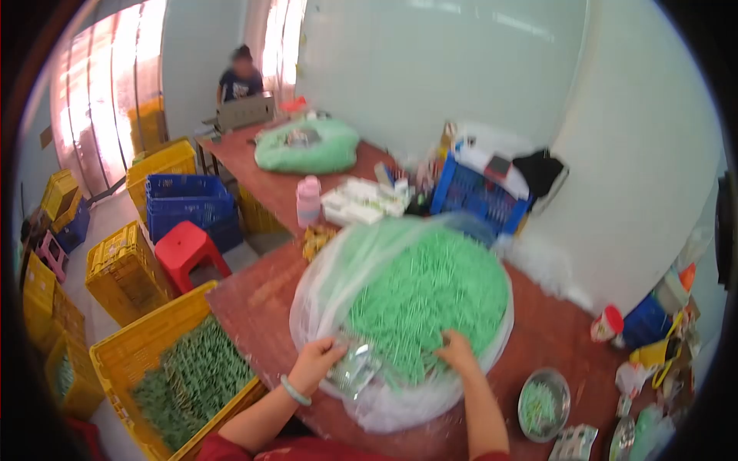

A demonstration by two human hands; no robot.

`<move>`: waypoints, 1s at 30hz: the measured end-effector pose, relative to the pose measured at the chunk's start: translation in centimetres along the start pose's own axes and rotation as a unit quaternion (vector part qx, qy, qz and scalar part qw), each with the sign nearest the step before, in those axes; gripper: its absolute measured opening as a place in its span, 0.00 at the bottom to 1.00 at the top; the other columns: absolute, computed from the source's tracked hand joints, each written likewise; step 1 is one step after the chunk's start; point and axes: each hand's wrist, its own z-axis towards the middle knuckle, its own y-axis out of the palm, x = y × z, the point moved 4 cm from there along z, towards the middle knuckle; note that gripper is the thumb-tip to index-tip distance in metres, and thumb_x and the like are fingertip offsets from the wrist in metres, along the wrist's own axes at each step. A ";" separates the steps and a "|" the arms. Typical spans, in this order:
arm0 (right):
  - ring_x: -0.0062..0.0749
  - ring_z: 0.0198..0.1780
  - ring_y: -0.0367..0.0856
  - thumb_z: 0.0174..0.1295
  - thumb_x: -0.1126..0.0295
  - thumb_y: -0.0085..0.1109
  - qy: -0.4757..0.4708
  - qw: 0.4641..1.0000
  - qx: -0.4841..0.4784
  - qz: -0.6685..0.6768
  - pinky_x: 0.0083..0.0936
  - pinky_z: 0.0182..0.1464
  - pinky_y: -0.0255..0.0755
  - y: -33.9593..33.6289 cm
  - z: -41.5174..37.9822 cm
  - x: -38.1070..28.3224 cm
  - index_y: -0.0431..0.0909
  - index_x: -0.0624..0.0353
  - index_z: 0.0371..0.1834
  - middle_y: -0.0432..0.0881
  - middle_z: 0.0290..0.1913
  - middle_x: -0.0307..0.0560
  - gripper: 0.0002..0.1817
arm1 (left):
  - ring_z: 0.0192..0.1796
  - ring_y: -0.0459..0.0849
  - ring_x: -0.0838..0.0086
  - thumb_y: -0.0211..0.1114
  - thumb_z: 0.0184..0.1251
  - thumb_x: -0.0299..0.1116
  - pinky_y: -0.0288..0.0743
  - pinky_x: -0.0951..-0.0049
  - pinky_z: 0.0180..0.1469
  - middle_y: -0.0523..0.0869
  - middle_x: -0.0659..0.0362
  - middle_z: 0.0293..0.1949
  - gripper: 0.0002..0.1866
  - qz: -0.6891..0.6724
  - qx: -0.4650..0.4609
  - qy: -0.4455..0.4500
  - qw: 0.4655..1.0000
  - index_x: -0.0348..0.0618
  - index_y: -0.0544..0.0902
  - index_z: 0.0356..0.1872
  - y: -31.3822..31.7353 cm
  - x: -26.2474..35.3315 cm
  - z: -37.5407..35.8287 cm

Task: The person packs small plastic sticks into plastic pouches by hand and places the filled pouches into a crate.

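Observation:
A big heap of thin, pale green stick-like pieces [430,288] lies in a white translucent bag [327,296] whose mouth is spread wide on the table. My left hand [319,359], with a bangle on the wrist, grips a clear plastic tray [356,370] by its left side at the front edge of the bag. My right hand [459,352] is at the near right part of the heap, fingers bent together against the green pieces. What is between those fingertips is too small to make out.
The red-brown table [257,296] carries a metal bowl [543,405] of green pieces, a pink bottle [308,201], a white box [365,200] and another green bag [307,146]. Left stand a yellow crate [115,361] of dark green pieces and a red stool [191,252]. A person [240,77] sits far back.

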 end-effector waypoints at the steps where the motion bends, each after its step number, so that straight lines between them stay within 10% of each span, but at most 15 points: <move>1: 0.45 0.47 0.83 0.41 0.71 0.72 0.014 1.000 -0.009 -0.021 0.36 0.51 0.76 -0.8 -0.5 -1.6 0.78 0.63 0.52 0.84 0.47 0.55 0.29 | 0.36 0.74 0.86 0.63 0.69 0.29 0.69 0.83 0.39 0.82 0.69 0.34 0.09 -0.006 0.006 0.012 1.000 0.35 0.85 0.44 0.1 0.6 -0.5; 5: 0.50 0.34 0.85 0.43 0.76 0.68 0.032 0.998 -0.058 0.010 0.39 0.32 0.77 -2.1 -1.3 -3.4 0.82 0.67 0.37 0.83 0.38 0.62 0.15 | 0.38 0.77 0.87 0.63 0.68 0.26 0.71 0.83 0.41 0.84 0.68 0.37 0.10 -0.021 0.008 -0.004 1.000 0.34 0.84 0.46 0.0 1.3 -0.8; 11: 0.58 0.36 0.80 0.35 0.73 0.75 -0.108 0.991 0.008 -0.080 0.42 0.41 0.72 -2.5 -1.6 -4.3 0.79 0.69 0.30 0.80 0.29 0.61 0.18 | 0.44 0.83 0.81 0.61 0.71 0.28 0.75 0.79 0.49 0.87 0.61 0.43 0.11 -0.143 -0.054 -0.040 0.987 0.34 0.82 0.50 0.6 0.7 -0.4; 19: 0.54 0.40 0.80 0.40 0.75 0.69 -0.016 0.989 -0.142 -0.045 0.38 0.43 0.73 -2.3 -1.3 -5.0 0.79 0.68 0.37 0.80 0.35 0.62 0.18 | 0.51 0.83 0.78 0.57 0.74 0.28 0.76 0.75 0.55 0.86 0.59 0.48 0.12 -0.201 -0.099 -0.089 0.970 0.36 0.80 0.54 2.0 1.1 0.3; 25: 0.52 0.41 0.78 0.43 0.74 0.67 -0.187 0.972 -0.105 -0.099 0.37 0.46 0.73 -2.0 -3.2 -4.7 0.77 0.67 0.46 0.76 0.42 0.59 0.23 | 0.52 0.83 0.76 0.56 0.74 0.28 0.76 0.73 0.56 0.85 0.59 0.51 0.13 -0.240 -0.141 -0.112 0.954 0.36 0.78 0.55 2.8 1.0 0.8; 30: 0.52 0.46 0.76 0.42 0.76 0.65 -0.136 0.968 -0.133 -0.163 0.39 0.48 0.71 -0.4 -2.8 -3.8 0.75 0.64 0.51 0.75 0.45 0.59 0.27 | 0.51 0.83 0.77 0.56 0.74 0.29 0.77 0.74 0.55 0.85 0.58 0.51 0.14 -0.239 -0.151 -0.108 0.953 0.35 0.79 0.56 3.5 0.6 1.2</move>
